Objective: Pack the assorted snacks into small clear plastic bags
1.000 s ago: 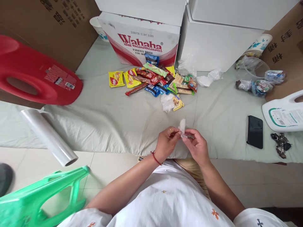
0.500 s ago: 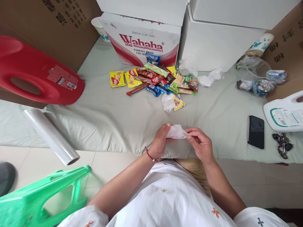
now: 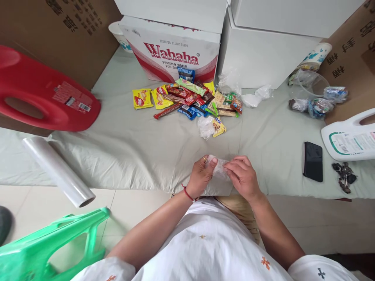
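Note:
Between my hands, over the front edge of the cloth-covered surface, is a small, crumpled, translucent plastic bag (image 3: pixel 219 170). My left hand (image 3: pixel 202 175) is closed on its left side, the thumb lying on top. The fingers of my right hand (image 3: pixel 241 175) pinch its right side. Beyond my hands lies a pile of wrapped snacks (image 3: pixel 187 97). Nearest to me in it are a yellow snack packet (image 3: pixel 219 127) and a crumpled clear plastic bag (image 3: pixel 206 128) touching it. Two yellow packets (image 3: pixel 142 98) sit at the pile's left end.
A Wahaha carton (image 3: pixel 175 54) stands behind the pile, beside white boxes (image 3: pixel 263 54). At left are a red jug (image 3: pixel 49 93), a roll of plastic film (image 3: pixel 60 173) and a green stool (image 3: pixel 58 246). At right lie a phone (image 3: pixel 313 161), keys (image 3: pixel 345 176) and a white jug (image 3: pixel 350 136).
My left thumb has moved onto the top of the plastic bag, and my right fingers have shifted left along it. The bag is more bunched. The whole view has shifted slightly.

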`<action>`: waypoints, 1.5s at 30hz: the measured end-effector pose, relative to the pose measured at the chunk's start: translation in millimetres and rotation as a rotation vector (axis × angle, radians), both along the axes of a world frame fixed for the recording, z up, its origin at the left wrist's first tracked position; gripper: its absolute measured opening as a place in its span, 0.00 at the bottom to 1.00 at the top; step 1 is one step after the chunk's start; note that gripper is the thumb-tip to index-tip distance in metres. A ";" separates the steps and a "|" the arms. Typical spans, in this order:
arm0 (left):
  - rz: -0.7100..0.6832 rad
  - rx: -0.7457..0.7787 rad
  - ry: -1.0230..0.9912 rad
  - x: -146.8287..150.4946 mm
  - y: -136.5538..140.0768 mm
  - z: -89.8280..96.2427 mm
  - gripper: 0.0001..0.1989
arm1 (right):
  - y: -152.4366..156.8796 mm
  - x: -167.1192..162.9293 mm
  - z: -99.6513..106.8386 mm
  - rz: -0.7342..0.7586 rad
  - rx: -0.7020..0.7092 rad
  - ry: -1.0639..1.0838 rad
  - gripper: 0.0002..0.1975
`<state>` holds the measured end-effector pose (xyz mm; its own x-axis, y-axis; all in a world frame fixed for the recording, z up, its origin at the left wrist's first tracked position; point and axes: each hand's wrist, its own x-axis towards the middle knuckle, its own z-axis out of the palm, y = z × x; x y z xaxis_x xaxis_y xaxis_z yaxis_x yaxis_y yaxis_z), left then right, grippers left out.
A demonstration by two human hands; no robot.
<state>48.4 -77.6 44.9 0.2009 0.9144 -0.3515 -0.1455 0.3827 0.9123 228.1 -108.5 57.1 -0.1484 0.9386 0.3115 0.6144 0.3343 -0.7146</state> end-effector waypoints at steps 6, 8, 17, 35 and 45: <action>-0.141 -0.086 -0.135 -5.3 -1.5 -4.0 0.22 | 0.7 -6.6 -4.2 -0.258 -0.237 0.445 0.05; -0.073 -0.128 -0.191 -8.1 -0.4 -6.8 0.21 | 1.8 -5.4 -8.9 -0.408 -0.314 0.706 0.08; 0.165 -0.170 -0.315 -10.9 1.8 -13.2 0.19 | -9.7 9.3 -21.5 -0.350 -0.566 0.860 0.22; 0.304 0.151 0.269 -16.5 -4.0 -1.9 0.17 | 1.0 -4.0 -10.9 -0.346 -0.418 0.798 0.14; 0.038 0.303 0.237 24.4 -5.0 24.0 0.14 | -8.8 -19.4 12.2 -0.161 -0.292 0.446 0.16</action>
<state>72.8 -82.7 68.9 0.1106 0.9891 -0.0968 0.0737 0.0889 0.9933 208.8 -117.3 69.2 0.0911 0.9952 0.0349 0.2580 0.0103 -0.9661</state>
